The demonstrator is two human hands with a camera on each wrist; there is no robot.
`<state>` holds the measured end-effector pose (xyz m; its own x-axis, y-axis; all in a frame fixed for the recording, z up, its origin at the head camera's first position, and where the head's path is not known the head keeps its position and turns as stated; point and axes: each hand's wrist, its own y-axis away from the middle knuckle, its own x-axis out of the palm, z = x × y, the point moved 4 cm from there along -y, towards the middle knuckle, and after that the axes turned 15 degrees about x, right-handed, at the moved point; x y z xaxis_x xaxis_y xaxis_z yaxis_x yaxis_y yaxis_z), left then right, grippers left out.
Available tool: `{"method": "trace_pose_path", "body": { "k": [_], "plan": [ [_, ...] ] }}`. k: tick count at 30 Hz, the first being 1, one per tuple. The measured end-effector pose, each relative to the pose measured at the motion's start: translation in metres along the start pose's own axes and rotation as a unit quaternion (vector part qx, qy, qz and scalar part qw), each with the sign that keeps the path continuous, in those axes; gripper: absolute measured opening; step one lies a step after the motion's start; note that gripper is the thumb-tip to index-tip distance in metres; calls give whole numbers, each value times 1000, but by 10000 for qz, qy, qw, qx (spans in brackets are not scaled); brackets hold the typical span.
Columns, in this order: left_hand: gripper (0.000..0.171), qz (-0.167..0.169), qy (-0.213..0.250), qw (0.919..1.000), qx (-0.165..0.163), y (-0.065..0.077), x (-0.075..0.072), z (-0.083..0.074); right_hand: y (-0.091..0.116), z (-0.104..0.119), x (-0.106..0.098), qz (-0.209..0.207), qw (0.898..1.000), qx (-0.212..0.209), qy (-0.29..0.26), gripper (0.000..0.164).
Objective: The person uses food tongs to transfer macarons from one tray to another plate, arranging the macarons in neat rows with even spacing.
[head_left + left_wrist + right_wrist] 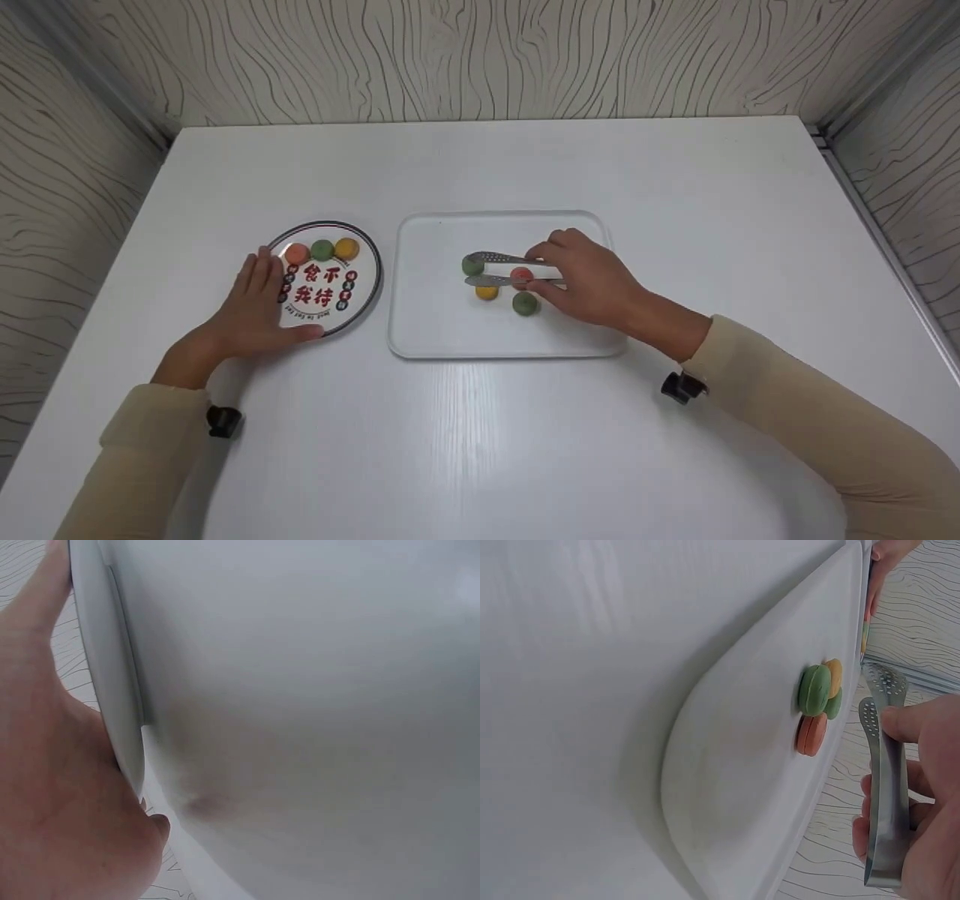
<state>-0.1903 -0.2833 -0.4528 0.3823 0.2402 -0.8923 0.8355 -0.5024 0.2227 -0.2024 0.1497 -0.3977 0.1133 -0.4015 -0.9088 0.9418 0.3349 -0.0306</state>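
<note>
My right hand (589, 274) grips metal tongs (510, 259) with perforated tips, spread apart above the white tray (427, 315). In the head view the tips overlap a green macaron (471, 267) and a yellow macaron (487, 293). A pinkish-orange macaron (811, 735) and a second green macaron (524, 304) lie close by on the tray. My left hand (247, 311) rests against the left side of the round plate (356, 311), fingers straight, thumb along its near rim. An orange macaron (297, 253), a green macaron (322, 250) and a yellow macaron (346, 249) form a row on it.
The white table (465, 442) carries the plate at left and the tray at centre, with a narrow gap between them. Wood-patterned panels (480, 60) stand behind the table and at both sides. Red characters are printed on the plate.
</note>
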Motion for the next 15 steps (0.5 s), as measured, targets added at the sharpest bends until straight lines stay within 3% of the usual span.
{"method": "trace_pose_path", "body": {
  "k": [7, 15],
  "plan": [
    [131, -49, -22, 10000, 14, 0, 1, 1, 3, -11, 3, 101, 9998, 149, -19, 33],
    [131, -68, -41, 10000, 17, 0, 1, 2, 10, -16, 3, 95, 10000, -19, 9, 32]
  ]
}}
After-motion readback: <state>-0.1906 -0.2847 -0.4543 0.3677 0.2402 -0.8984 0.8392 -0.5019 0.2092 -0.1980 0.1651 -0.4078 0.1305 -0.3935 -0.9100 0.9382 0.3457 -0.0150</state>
